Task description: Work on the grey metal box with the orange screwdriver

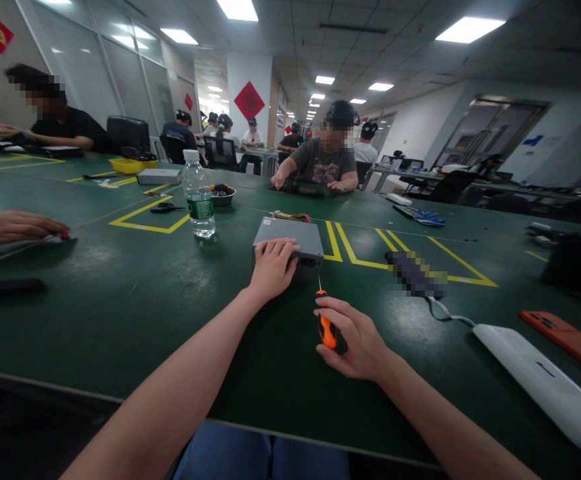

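A grey metal computer power supply sits on the green table in front of me, with coloured wires at its far side and a black socket on its near face. My left hand grips its near left edge, fingers bent over the top. In my right hand is a screwdriver with an orange and black handle, held lightly between fingers and thumb. Its thin shaft points up at the near right corner of the power supply; whether the tip sits on a screw is too small to tell.
A water bottle stands left of the power supply, near a small bowl. On the right lie a phone cabled to a white power bank and an orange phone. A person's hand rests at left; another person sits opposite.
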Demonstrator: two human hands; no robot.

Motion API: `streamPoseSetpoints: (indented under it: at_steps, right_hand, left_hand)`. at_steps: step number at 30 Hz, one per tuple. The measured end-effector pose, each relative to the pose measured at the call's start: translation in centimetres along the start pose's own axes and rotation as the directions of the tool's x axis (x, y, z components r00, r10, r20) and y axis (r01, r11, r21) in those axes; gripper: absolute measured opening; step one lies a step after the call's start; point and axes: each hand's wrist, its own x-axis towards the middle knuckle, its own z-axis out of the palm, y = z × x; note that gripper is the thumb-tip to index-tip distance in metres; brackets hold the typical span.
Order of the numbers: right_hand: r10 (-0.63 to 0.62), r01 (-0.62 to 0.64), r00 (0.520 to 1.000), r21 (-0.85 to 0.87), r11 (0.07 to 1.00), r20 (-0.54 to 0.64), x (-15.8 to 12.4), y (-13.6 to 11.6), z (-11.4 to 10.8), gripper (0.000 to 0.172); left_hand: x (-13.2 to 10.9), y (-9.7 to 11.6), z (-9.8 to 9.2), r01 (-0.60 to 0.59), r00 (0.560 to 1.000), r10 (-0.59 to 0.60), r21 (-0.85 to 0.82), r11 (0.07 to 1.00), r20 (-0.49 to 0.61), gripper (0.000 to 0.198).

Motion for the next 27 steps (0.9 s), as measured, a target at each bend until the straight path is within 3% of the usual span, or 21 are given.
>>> streamPoseSetpoints:
  at_steps: [4,10,15,19,27]
  right_hand:
    - [-0.017,0.019,1.000,-0.088,0.996,0.026,0.27,-0.13,-0.24,0.037]
    - [0.054,-0.052,0.997,0.032,0.998,-0.061,-0.14,0.09,0.35,0.037]
    - [0.040,-0.040,0.999,0.054,0.998,0.003,-0.22,0.07,0.30,0.043]
    - [-0.008,0.010,0.999,-0.043,0.999,0.045,0.24,-0.11,-0.08,0.038]
    - [0.042,-0.043,0.997,-0.011,0.999,-0.057,0.15,-0.15,0.35,0.040]
  left_hand:
    - [0.01,0.00,-0.02,-0.002,1.000,0.002,-0.002,1.000,0.000,0.019]
    - [0.01,-0.01,-0.01,-0.003,1.000,0.003,-0.007,1.000,-0.004,0.019]
    - [0.00,-0.02,0.01,-0.009,1.000,0.009,-0.006,1.000,-0.011,0.020]
    - [-0.02,0.00,-0.02,-0.007,1.000,0.007,-0.004,1.000,-0.011,0.020]
    - [-0.02,0.08,-0.08,0.004,1.000,-0.004,-0.008,1.000,0.000,0.021]
